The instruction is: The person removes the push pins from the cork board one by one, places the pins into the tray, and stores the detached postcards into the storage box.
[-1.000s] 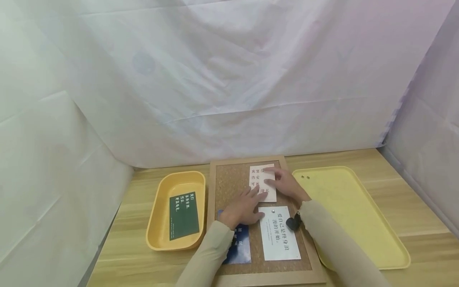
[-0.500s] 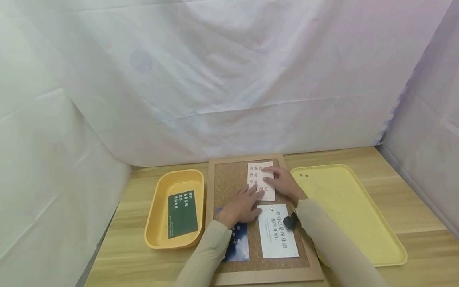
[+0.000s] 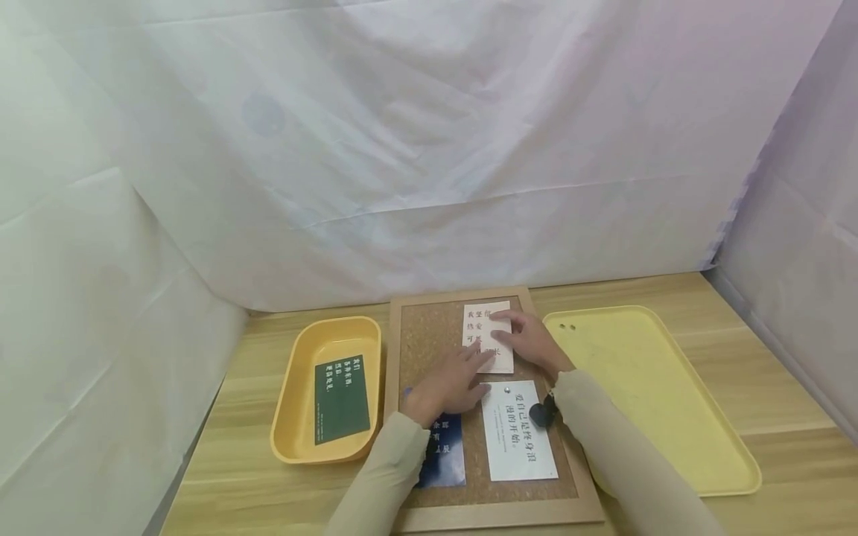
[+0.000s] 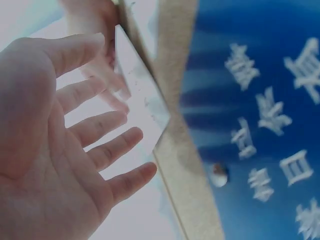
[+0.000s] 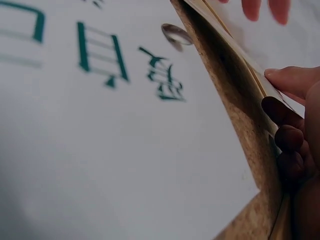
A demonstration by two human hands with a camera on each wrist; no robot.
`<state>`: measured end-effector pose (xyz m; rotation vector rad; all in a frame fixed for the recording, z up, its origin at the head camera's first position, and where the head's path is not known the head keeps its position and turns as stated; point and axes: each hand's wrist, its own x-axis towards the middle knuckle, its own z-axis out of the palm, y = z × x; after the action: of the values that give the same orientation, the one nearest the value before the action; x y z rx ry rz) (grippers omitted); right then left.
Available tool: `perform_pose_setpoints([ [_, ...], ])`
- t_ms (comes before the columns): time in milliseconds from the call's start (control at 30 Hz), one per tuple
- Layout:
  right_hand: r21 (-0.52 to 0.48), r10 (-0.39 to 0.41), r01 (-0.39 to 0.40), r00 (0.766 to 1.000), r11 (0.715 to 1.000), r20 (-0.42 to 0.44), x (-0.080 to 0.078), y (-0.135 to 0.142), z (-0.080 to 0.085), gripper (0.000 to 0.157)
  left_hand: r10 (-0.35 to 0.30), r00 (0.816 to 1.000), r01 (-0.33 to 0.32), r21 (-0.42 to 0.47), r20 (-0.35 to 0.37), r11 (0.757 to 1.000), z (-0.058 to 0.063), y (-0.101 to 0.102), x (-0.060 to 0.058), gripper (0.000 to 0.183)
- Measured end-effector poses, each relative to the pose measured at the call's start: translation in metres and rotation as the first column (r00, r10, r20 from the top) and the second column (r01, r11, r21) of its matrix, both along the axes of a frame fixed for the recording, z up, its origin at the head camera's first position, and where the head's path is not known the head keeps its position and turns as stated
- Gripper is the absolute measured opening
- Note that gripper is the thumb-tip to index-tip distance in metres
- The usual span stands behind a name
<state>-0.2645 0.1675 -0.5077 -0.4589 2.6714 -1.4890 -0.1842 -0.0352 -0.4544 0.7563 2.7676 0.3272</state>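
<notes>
A white card with red characters (image 3: 478, 325) is over the upper right of a framed cork board (image 3: 429, 327). My right hand (image 3: 532, 344) pinches the card's right edge; in the right wrist view the thumb (image 5: 290, 80) is above it and the fingers curl below. Seen from the left wrist, this card (image 4: 142, 95) tilts up from the board. My left hand (image 3: 449, 383) is at the card's lower left, fingers spread and extended. Below lie a blue card (image 3: 445, 465) with a metal tack (image 4: 219, 175), partly hidden by the left hand, and a white card with green characters (image 3: 516, 439).
An orange-yellow bin (image 3: 284, 417) stands left of the board, with a dark green card (image 3: 342, 406) in it. To the right lies a yellow tray (image 3: 657, 402) with two small tacks (image 3: 567, 327) at its upper left. White cloth (image 3: 415, 149) hangs behind the table.
The head view has shifted slightly. My left hand's fingers have drawn back a little to the left, while the right hand keeps its place at the card with red characters.
</notes>
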Motion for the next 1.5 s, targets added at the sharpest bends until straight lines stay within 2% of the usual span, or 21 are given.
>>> perform_pose_setpoints([
  [100,0.009,-0.015,0.015,1.000,1.000,0.010,0.001,0.001,0.000,0.036,-0.013,1.000,0.015,0.063,-0.027,0.998,0.007,-0.005,-0.001,0.060],
  [333,0.008,-0.042,0.042,0.999,0.999,0.016,0.003,0.001,0.000,0.035,0.038,0.999,-0.041,0.201,0.017,0.979,0.024,-0.021,0.006,0.061],
  [500,0.000,-0.029,0.029,1.000,1.000,-0.005,0.004,0.000,-0.001,0.035,0.034,0.999,-0.024,0.257,-0.036,0.966,0.033,-0.049,0.016,0.057],
  [667,0.008,-0.028,0.028,0.999,1.000,-0.029,0.005,0.003,-0.003,0.034,0.086,0.996,-0.073,0.312,-0.027,0.947,0.039,-0.081,0.026,0.056],
  [1000,0.001,-0.032,0.032,0.999,1.000,-0.007,0.004,0.006,-0.003,0.031,0.165,0.984,-0.131,0.342,-0.073,0.931,0.044,-0.121,0.038,0.056],
  [1300,0.015,-0.049,0.049,0.999,0.999,-0.002,0.007,0.004,-0.003,0.031,0.225,0.957,-0.142,0.381,-0.182,0.914,0.042,-0.156,0.047,0.054],
  [1500,0.009,-0.052,0.052,0.999,0.999,-0.006,0.008,0.003,-0.004,0.031,0.271,0.946,-0.168,0.445,-0.179,0.880,0.042,-0.183,0.054,0.052],
])
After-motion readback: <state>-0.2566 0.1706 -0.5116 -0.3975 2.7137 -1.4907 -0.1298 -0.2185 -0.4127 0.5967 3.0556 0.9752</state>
